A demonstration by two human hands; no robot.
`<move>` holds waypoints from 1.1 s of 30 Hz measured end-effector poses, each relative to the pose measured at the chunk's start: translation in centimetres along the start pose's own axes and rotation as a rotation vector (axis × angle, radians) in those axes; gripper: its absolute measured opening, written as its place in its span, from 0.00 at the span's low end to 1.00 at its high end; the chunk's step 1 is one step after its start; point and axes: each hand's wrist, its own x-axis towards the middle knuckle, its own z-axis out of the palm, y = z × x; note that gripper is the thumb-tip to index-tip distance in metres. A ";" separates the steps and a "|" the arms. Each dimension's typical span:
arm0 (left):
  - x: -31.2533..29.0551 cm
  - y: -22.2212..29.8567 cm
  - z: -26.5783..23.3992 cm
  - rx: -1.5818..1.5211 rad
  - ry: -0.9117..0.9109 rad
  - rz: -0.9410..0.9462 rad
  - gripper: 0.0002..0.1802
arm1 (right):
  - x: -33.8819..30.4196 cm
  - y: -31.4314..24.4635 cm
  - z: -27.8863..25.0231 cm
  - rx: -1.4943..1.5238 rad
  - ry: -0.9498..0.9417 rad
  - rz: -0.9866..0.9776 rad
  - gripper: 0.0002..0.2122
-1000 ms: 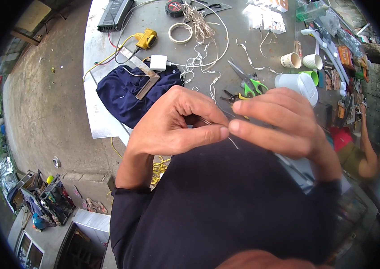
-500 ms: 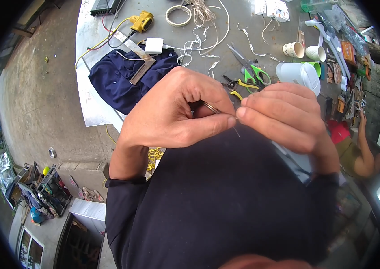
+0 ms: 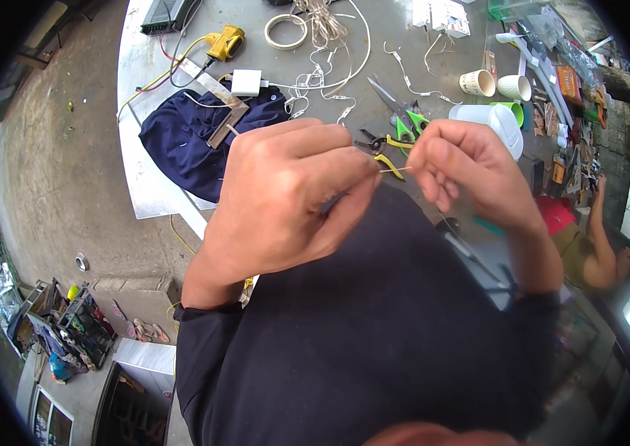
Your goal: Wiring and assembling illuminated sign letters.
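Observation:
A short stretch of thin copper-coloured wire (image 3: 395,170) spans the small gap between my two hands, over my dark shirt front. My left hand (image 3: 293,193) is closed, pinching one end at its fingertips; its palm is turned away. On the other side my right hand (image 3: 475,175) pinches the wire with thumb and forefinger, its other fingers curled loosely. A fine loose strand dangles beneath the right fingers. Just behind the wire lie yellow-handled pliers (image 3: 389,166), partly covered by my hands. Green-handled scissors (image 3: 405,125) rest beyond them.
Navy cloth (image 3: 174,141) lies left on the table under a metal square (image 3: 227,126) and a white adapter (image 3: 247,82). Further back are a yellow clamp-like tool (image 3: 226,43), a tape roll (image 3: 286,32) and an LED string. Cups (image 3: 477,82) and a white jug (image 3: 504,130) stand right; another person sits beyond.
My hands have drawn slightly apart, stretching wire between them. The left has turned over, hiding the wire loops seen inside it before. My right fingers have loosened and rotated.

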 end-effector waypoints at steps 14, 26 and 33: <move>-0.1 -0.7 -0.7 -0.544 -0.181 -0.199 0.05 | 1.6 1.7 1.0 -1.435 0.318 -1.623 0.09; -0.3 -0.9 -0.2 -0.332 -0.039 -0.186 0.04 | -0.1 0.0 0.5 -0.099 -0.037 -0.065 0.16; 0.0 -0.4 -0.8 -0.500 -0.089 -0.213 0.04 | 1.3 1.8 1.4 -1.442 0.410 -1.581 0.12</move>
